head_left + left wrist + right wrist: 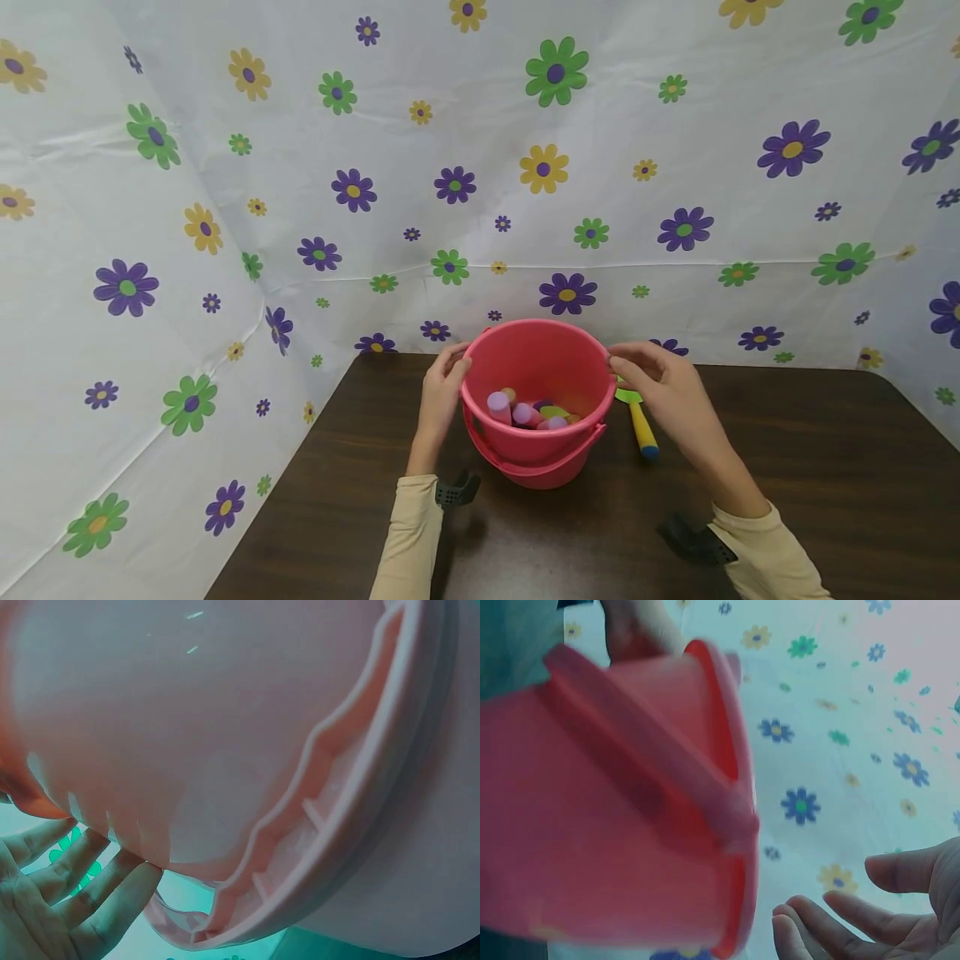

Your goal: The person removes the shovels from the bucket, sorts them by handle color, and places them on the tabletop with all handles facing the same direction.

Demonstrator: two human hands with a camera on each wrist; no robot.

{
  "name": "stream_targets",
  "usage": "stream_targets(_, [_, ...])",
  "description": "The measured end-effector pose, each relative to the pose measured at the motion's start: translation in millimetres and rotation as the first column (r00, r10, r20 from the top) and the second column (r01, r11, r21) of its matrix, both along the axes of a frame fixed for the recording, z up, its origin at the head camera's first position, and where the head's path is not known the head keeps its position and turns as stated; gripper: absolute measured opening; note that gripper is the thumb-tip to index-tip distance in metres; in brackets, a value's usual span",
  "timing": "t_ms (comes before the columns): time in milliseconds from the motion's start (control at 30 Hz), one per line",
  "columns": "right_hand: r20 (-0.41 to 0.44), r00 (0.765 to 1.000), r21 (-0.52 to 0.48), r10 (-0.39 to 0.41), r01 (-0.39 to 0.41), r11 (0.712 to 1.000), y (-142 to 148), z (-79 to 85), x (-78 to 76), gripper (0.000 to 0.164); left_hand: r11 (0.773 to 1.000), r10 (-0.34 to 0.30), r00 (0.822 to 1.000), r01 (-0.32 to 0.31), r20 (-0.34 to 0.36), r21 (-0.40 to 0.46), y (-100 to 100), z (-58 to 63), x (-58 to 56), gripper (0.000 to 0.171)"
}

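Note:
A pink bucket [528, 454] stands upright on the table, its handle hanging down across the front. Inside lie several pale purple-topped cylinders [499, 406] and a yellow-green piece [553, 412], partly hidden by the wall. My left hand [438, 396] is at the rim's left side; the left wrist view shows its fairly straight fingers [112, 900] with their tips against the bucket's outer wall. Beside the rim's right side is my right hand [678, 404]. In the right wrist view its loosely bent fingers [862, 926] are spread from the thumb, apart from the bucket, holding nothing.
Just right of the bucket, a toy trowel [642, 429] with a green blade and yellow handle lies on the dark wooden table [810, 467], its far end partly hidden by the right hand. A flower-print sheet [480, 125] hangs behind the table and along its left side.

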State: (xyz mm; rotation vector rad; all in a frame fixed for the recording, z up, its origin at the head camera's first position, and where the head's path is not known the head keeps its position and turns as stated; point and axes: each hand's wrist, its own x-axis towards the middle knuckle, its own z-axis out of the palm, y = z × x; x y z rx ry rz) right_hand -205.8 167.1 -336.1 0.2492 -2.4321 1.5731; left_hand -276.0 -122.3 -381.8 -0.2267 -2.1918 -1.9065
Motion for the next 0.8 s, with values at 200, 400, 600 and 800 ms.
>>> stream_targets(200, [0.004, 0.996, -0.050, 0.093, -0.093, 0.994, -22, 2.6, 0.4, 0.038, 1.000, 0.002, 1.000, -0.002, -0.017, 0.013, 2, 9.1, 9.2, 0.034])
stream_targets(400, [0.015, 0.986, -0.087, 0.164, -0.162, 0.983, -40, 1.4, -6.3, 0.035, 1.000, -0.008, 1.000, 0.008, -0.015, 0.001, 1, 6.5, 7.6, 0.035])
stream_targets(600, [0.019, 0.975, -0.119, 0.222, -0.219, 0.969, -53, -1.6, -10.4, 0.035, 1.000, -0.002, 0.999, 0.002, -0.032, -0.005, 1, 5.7, 7.0, 0.034])
stream_targets(800, [0.042, 0.966, -0.119, 0.255, -0.248, 0.961, -63, -3.2, -14.7, 0.035, 1.000, 0.005, 0.999, -0.005, -0.033, -0.003, 0, 4.8, 6.7, 0.035])
